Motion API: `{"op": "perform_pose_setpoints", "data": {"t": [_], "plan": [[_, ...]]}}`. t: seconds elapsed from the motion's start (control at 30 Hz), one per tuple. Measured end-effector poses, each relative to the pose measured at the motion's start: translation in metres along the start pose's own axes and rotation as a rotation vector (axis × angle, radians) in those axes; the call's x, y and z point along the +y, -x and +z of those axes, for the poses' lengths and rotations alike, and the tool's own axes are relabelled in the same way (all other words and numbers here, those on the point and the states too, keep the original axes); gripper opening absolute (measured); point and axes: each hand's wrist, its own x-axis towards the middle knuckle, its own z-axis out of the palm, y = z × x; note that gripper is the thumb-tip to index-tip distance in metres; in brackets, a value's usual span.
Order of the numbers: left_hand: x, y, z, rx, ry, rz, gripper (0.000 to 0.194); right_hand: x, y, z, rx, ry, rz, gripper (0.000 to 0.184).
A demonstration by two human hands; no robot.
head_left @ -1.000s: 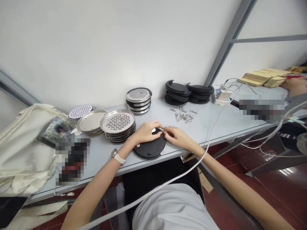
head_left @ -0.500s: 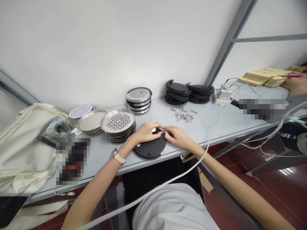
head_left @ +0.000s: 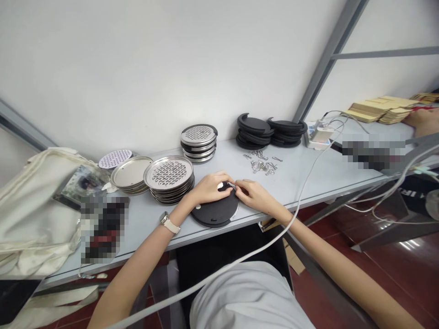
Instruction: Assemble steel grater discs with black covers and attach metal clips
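A round black grater base (head_left: pixel 214 212) lies at the front edge of the table, with a strip of bright metal rim along its right side. My left hand (head_left: pixel 211 188) rests over its far edge, thumb and fingers closed on it. At that far right edge sits a small metal clip (head_left: pixel 232 185), partly covered by fingers. My right hand (head_left: pixel 252 194) pinches the clip from the right. Beyond the hands lies a loose pile of similar metal clips (head_left: pixel 263 167). To the left stands a stack of round metal grater plates (head_left: pixel 171 173).
Black bases (head_left: pixel 255 125) and finished-looking graters (head_left: pixel 198 135) are stacked by the wall. Plain metal discs (head_left: pixel 132 172) and a cream bag (head_left: pixel 37 196) lie left. A white cable (head_left: pixel 267 246) hangs across the front. At right are a power strip (head_left: pixel 317 142) and another person's hand (head_left: pixel 423 121).
Both hands stay at the far edge of the base with almost no movement. The clip between the fingers has tilted slightly.
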Motion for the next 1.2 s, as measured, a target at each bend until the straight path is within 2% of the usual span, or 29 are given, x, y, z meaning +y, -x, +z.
{"op": "perform_pose_setpoints", "data": {"t": [0.57,1.2], "plan": [[0.0004,0.0006,-0.0004,-0.024,-0.019,-0.018,0.022,0.0005,-0.0001,-0.0023,-0.021,-0.041,0.013,0.029],[0.0034,0.0003,-0.0021,-0.027,-0.008,-0.025,0.021,0.0001,0.0003,-0.0027,-0.01,-0.06,0.001,0.03]]}}
